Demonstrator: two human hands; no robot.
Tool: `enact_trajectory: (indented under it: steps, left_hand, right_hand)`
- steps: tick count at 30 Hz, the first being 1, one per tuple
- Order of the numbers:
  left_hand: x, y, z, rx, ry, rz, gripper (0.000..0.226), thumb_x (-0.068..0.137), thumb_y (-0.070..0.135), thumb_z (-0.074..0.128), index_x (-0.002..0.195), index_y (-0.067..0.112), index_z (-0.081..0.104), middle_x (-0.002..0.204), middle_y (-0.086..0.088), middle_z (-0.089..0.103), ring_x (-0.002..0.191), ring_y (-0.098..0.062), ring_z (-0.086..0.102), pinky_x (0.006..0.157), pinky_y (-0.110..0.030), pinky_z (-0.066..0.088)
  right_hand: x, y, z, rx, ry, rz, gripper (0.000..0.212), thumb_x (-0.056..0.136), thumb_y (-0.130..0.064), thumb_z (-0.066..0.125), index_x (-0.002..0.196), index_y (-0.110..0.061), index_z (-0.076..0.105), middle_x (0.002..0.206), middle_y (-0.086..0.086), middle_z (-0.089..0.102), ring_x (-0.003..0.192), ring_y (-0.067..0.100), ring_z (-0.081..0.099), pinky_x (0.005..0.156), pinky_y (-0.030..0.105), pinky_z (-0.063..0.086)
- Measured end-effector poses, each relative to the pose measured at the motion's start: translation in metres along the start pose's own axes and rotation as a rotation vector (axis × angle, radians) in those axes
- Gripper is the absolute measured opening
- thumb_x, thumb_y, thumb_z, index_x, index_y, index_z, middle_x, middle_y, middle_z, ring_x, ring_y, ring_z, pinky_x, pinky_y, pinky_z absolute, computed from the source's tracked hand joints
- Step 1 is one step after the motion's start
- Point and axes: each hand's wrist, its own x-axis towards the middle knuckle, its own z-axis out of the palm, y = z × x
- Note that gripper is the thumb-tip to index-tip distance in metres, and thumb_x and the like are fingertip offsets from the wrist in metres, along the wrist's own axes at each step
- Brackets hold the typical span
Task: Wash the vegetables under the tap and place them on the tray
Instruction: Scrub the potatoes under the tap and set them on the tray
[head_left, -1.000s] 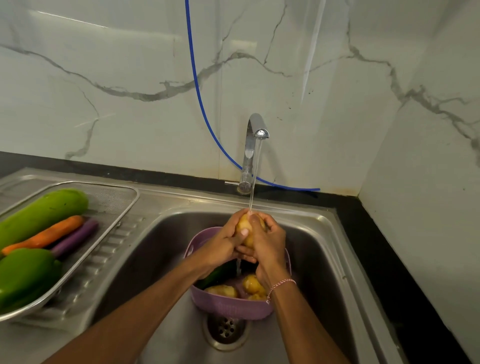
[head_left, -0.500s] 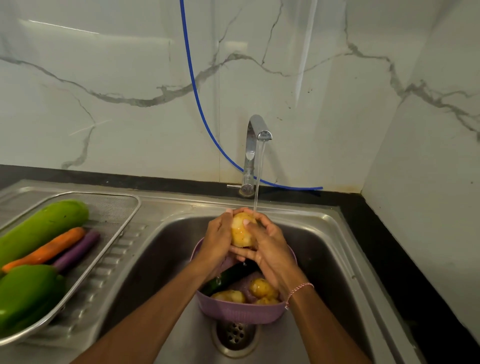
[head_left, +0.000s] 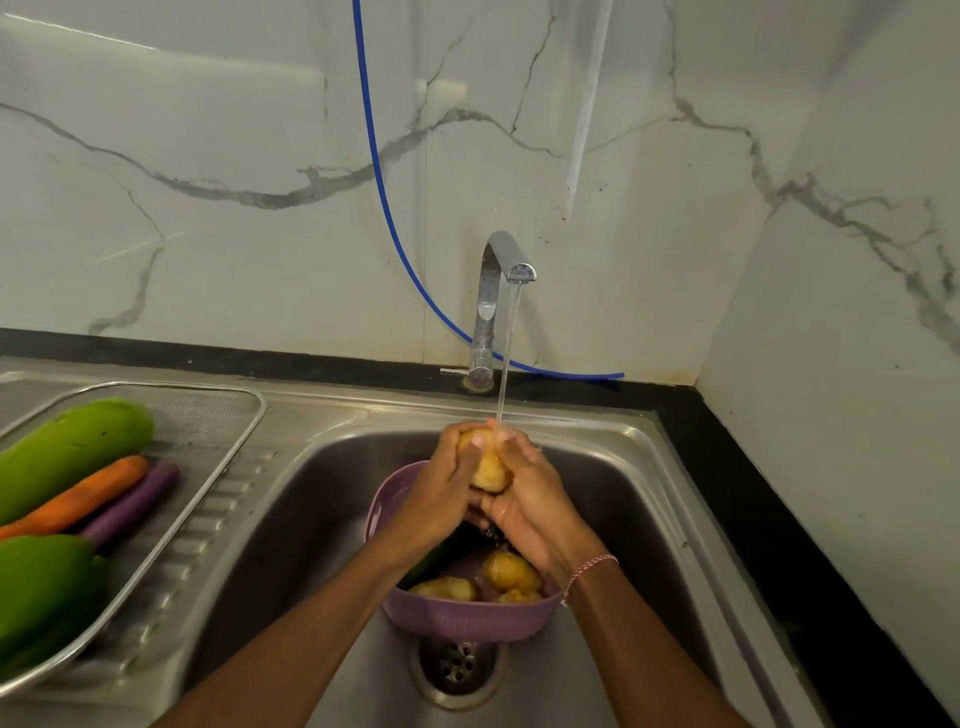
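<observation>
Both hands cup one yellow potato (head_left: 488, 470) under the running tap (head_left: 501, 291), above the purple basket (head_left: 457, 621) in the sink. My left hand (head_left: 441, 493) wraps its left side, fingers curled over the top. My right hand (head_left: 535, 512) grips it from the right and below. Three more potatoes (head_left: 511, 571) and a dark green vegetable (head_left: 436, 558) lie in the basket. On the left stands the metal mesh tray (head_left: 208, 415), holding two large green vegetables (head_left: 72, 447), a carrot (head_left: 88, 493) and a purple vegetable (head_left: 135, 504).
The steel sink basin (head_left: 613, 519) has its drain (head_left: 457, 662) just in front of the basket. A blue hose (head_left: 384, 192) runs down the marble wall behind the tap. Black counter (head_left: 769, 519) borders the sink on the right, beside a side wall.
The potato has turned between my hands under the water, and my left fingers now cover more of its top. The view has shifted slightly; both hands stay over the basket.
</observation>
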Motion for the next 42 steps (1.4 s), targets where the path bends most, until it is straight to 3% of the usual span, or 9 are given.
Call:
enact_trajectory:
  steps: [5, 10, 14, 19, 24, 27, 33, 37, 42]
  left_hand:
    - [0.004, 0.002, -0.003, -0.072, 0.191, -0.061, 0.039, 0.109, 0.046, 0.036, 0.112, 0.02, 0.065, 0.088, -0.024, 0.07, 0.068, -0.03, 0.07, 0.054, -0.039, 0.059]
    - [0.002, 0.001, -0.005, -0.155, 0.017, -0.167, 0.036, 0.109, 0.041, 0.04, 0.122, 0.019, 0.066, 0.08, -0.012, 0.07, 0.073, -0.027, 0.071, 0.069, -0.041, 0.063]
    - [0.003, 0.002, -0.004, -0.229, -0.076, -0.208, 0.029, 0.109, 0.029, 0.045, 0.13, 0.021, 0.063, 0.076, -0.007, 0.068, 0.074, -0.023, 0.072, 0.071, -0.035, 0.064]
    - [0.004, -0.001, -0.006, -0.279, -0.025, -0.288, 0.051, 0.106, 0.052, 0.042, 0.131, 0.011, 0.058, 0.092, -0.022, 0.067, 0.082, -0.025, 0.071, 0.076, -0.037, 0.062]
    - [0.002, -0.004, -0.006, -0.416, -0.029, -0.367, 0.066, 0.102, 0.065, 0.039, 0.13, 0.01, 0.062, 0.099, -0.029, 0.072, 0.09, -0.036, 0.07, 0.087, -0.045, 0.06]
    - [0.003, -0.006, -0.004, -0.403, -0.026, -0.389, 0.061, 0.104, 0.063, 0.036, 0.13, 0.014, 0.062, 0.114, -0.017, 0.076, 0.103, -0.028, 0.075, 0.089, -0.039, 0.062]
    - [0.005, 0.0, 0.003, -0.432, -0.029, -0.317, 0.032, 0.111, 0.033, 0.039, 0.14, 0.02, 0.045, 0.132, -0.017, 0.064, 0.116, -0.031, 0.069, 0.09, -0.044, 0.061]
    - [0.003, 0.001, 0.005, -0.326, -0.066, -0.262, 0.027, 0.112, 0.028, 0.039, 0.135, 0.025, 0.052, 0.128, -0.012, 0.068, 0.116, -0.027, 0.069, 0.094, -0.041, 0.06]
    - [0.006, -0.005, -0.005, -0.257, 0.07, -0.254, 0.034, 0.108, 0.046, 0.042, 0.127, 0.02, 0.054, 0.125, -0.017, 0.066, 0.116, -0.031, 0.068, 0.1, -0.056, 0.057]
  right_hand:
    - [-0.002, 0.003, 0.002, -0.093, -0.173, -0.033, 0.052, 0.1, -0.001, 0.065, 0.143, -0.03, 0.056, 0.135, 0.017, 0.067, 0.115, 0.033, 0.074, 0.091, 0.045, 0.063]
    - [-0.002, 0.001, -0.001, -0.225, 0.054, -0.132, 0.025, 0.101, -0.023, 0.068, 0.126, -0.024, 0.067, 0.119, 0.016, 0.075, 0.096, 0.029, 0.077, 0.074, 0.035, 0.064]
    - [0.002, 0.0, -0.007, -0.122, 0.125, -0.082, 0.032, 0.106, -0.035, 0.058, 0.126, -0.013, 0.068, 0.104, 0.021, 0.073, 0.068, 0.02, 0.067, 0.051, 0.029, 0.055]
    - [0.0, -0.004, -0.01, -0.053, -0.092, 0.014, 0.04, 0.104, -0.026, 0.062, 0.143, -0.02, 0.056, 0.109, 0.023, 0.07, 0.077, 0.023, 0.069, 0.064, 0.033, 0.059]
    - [-0.006, -0.002, -0.004, -0.548, -0.046, -0.161, 0.031, 0.102, -0.035, 0.065, 0.132, -0.04, 0.058, 0.106, 0.008, 0.075, 0.077, 0.014, 0.069, 0.058, 0.023, 0.054]
    - [-0.003, 0.002, -0.012, -0.947, 0.136, -0.338, 0.035, 0.102, -0.057, 0.056, 0.132, -0.039, 0.06, 0.113, -0.013, 0.067, 0.104, 0.008, 0.066, 0.08, 0.018, 0.05]
    - [0.017, 0.017, -0.01, -0.442, 0.214, -0.144, 0.023, 0.107, -0.049, 0.052, 0.117, -0.031, 0.062, 0.117, 0.009, 0.07, 0.104, 0.026, 0.073, 0.087, 0.048, 0.065]
    - [0.016, 0.011, -0.011, -0.237, 0.167, -0.047, 0.025, 0.113, -0.027, 0.044, 0.132, -0.019, 0.059, 0.114, 0.014, 0.071, 0.092, 0.024, 0.072, 0.061, 0.032, 0.059]
    - [0.015, 0.016, -0.011, -0.379, -0.066, -0.099, 0.034, 0.108, -0.019, 0.055, 0.139, -0.033, 0.058, 0.129, 0.011, 0.071, 0.109, 0.028, 0.074, 0.077, 0.037, 0.061]
